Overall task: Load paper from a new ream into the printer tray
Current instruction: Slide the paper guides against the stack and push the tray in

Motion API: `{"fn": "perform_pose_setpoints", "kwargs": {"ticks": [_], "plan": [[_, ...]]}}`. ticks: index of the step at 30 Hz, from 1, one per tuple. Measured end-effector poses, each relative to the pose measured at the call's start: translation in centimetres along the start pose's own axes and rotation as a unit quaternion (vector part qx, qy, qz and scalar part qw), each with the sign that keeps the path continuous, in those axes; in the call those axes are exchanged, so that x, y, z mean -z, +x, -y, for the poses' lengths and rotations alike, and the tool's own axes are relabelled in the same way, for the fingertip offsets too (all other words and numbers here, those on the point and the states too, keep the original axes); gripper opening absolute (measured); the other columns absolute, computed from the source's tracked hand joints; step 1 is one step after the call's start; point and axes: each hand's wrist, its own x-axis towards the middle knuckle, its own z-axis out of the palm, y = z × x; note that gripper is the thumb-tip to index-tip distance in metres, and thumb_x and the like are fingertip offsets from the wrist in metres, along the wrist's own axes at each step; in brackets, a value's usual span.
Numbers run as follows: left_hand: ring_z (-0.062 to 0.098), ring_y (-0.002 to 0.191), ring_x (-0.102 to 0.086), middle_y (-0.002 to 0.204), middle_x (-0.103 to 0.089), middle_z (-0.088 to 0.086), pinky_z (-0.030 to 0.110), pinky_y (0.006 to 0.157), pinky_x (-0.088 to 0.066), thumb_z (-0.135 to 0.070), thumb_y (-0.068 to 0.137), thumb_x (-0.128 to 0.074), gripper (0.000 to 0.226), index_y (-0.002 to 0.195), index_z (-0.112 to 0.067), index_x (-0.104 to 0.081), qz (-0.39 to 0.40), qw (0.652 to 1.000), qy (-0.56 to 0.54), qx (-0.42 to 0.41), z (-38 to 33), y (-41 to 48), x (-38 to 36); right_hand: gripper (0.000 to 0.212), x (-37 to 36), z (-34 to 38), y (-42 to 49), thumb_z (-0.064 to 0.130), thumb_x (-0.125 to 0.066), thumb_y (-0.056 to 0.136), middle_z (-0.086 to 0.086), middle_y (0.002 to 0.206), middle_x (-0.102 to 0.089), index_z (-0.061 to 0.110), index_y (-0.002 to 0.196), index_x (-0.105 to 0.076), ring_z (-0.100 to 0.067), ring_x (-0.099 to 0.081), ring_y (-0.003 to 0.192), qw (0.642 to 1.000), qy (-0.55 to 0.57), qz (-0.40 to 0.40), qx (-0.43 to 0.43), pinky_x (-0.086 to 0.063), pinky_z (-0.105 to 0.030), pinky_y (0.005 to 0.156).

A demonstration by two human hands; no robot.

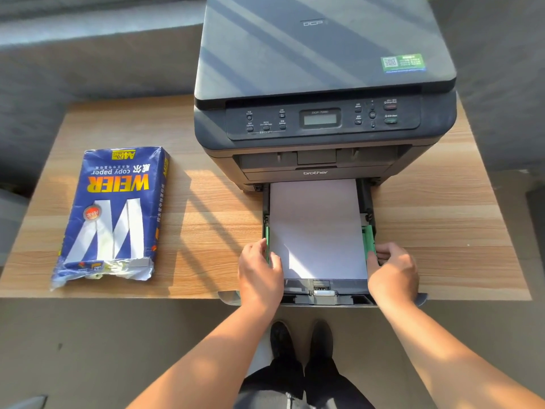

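Worktop [124, 119]: wooden, printer [321, 93] at back.
Left hand [259, 273]: pinching left green guide [267, 243].
Right hand [392, 270]: pinching right green guide [368, 240].
Paper [317, 228]: between hands, flat in open tray [321, 299], long axis running into printer.
Ream [115, 214]: torn open, far left.

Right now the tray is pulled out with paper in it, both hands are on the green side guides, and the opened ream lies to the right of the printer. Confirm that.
One detail is wrong: the head view shows the opened ream lying left of the printer, not right. The rest holds: the tray is pulled out with paper in it, and the left hand and right hand are at the green side guides.
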Motion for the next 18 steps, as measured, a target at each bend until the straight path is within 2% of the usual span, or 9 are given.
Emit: {"fn": "perform_pose_setpoints", "kwargs": {"ticks": [1,3,6,8,11,14,16,18], "plan": [[0.029,0.082,-0.06,0.089,-0.063,0.012,0.048,0.08,-0.052,-0.006,0.088,-0.057,0.016,0.1,0.001,-0.065,-0.004,1.0,-0.001,0.001,0.01,0.0,-0.01,0.008,-0.14,-0.11,0.09,0.023,-0.062,0.087,-0.005,0.095,-0.069,0.023,0.089,-0.069,-0.035,-0.06,0.095,1.0,0.005,0.005,-0.002,-0.033,-0.045,0.078],[0.029,0.086,-0.063,0.093,-0.068,0.012,0.046,0.083,-0.054,-0.006,0.087,-0.06,0.022,0.107,0.0,-0.067,-0.01,1.0,-0.001,0.001,0.06,-0.04,-0.12,0.008,-0.37,-0.36,0.29,0.031,-0.059,0.084,-0.001,0.091,-0.068,0.036,0.078,-0.062,-0.034,-0.063,0.09,1.0,0.017,0.009,-0.004,-0.048,-0.054,0.084],[0.024,0.092,-0.066,0.101,-0.071,0.009,0.038,0.086,-0.054,-0.003,0.084,-0.067,0.039,0.123,-0.004,-0.064,-0.01,1.0,0.002,-0.006,0.33,-0.16,-0.24,0.012,-0.27,-0.22,0.35,0.034,-0.059,0.084,0.001,0.089,-0.066,0.042,0.074,-0.058,-0.032,-0.061,0.087,1.0,0.009,0.013,-0.023,-0.046,-0.065,0.087],[0.023,0.089,-0.066,0.098,-0.072,0.008,0.037,0.082,-0.055,0.001,0.082,-0.066,0.041,0.123,-0.006,-0.065,-0.005,1.0,0.003,-0.018,0.64,-0.25,-0.28,0.012,-0.2,-0.2,0.43,0.034,-0.059,0.083,0.0,0.09,-0.067,0.042,0.074,-0.06,-0.032,-0.062,0.087,1.0,0.008,0.017,-0.021,-0.045,-0.059,0.084],[0.026,0.093,-0.068,0.1,-0.074,0.009,0.032,0.082,-0.051,0.009,0.08,-0.061,0.044,0.121,-0.006,-0.066,-0.001,1.0,-0.005,-0.027,0.77,-0.38,-0.26,0.011,-0.39,-0.49,0.51,0.037,-0.057,0.079,-0.001,0.088,-0.068,0.045,0.072,-0.059,-0.032,-0.064,0.086,1.0,0.01,0.017,0.006,-0.054,-0.061,0.08],[0.025,0.107,-0.063,0.113,-0.072,0.006,0.027,0.09,-0.046,0.007,0.084,-0.058,0.046,0.128,-0.007,-0.062,0.022,0.998,0.04,-0.041,0.91,-0.46,-0.2,0.009,-0.55,-0.31,0.6,0.029,-0.061,0.079,-0.003,0.084,-0.07,0.035,0.077,-0.066,-0.034,-0.065,0.084,0.999,0.011,0.023,0.028,-0.056,-0.053,0.078],[0.024,0.107,-0.063,0.112,-0.073,0.006,0.026,0.09,-0.046,0.007,0.083,-0.056,0.046,0.126,-0.007,-0.063,0.028,0.998,0.037,-0.047,0.93,-0.44,-0.49,0.009,-0.64,-0.14,0.44,0.03,-0.061,0.079,-0.002,0.084,-0.071,0.037,0.077,-0.066,-0.032,-0.066,0.083,0.999,0.009,0.029,0.036,-0.057,-0.053,0.077],[0.026,0.106,-0.064,0.11,-0.073,0.009,0.026,0.092,-0.048,0.011,0.081,-0.056,0.046,0.123,-0.004,-0.065,0.031,0.997,0.038,-0.063,0.36,-0.6,-1.0,0.008,-1.02,0.05,-0.02,0.024,-0.064,0.083,-0.006,0.084,-0.071,0.025,0.086,-0.07,-0.033,-0.066,0.082,0.996,0.009,0.044,0.081,-0.058,-0.048,0.072]]}}
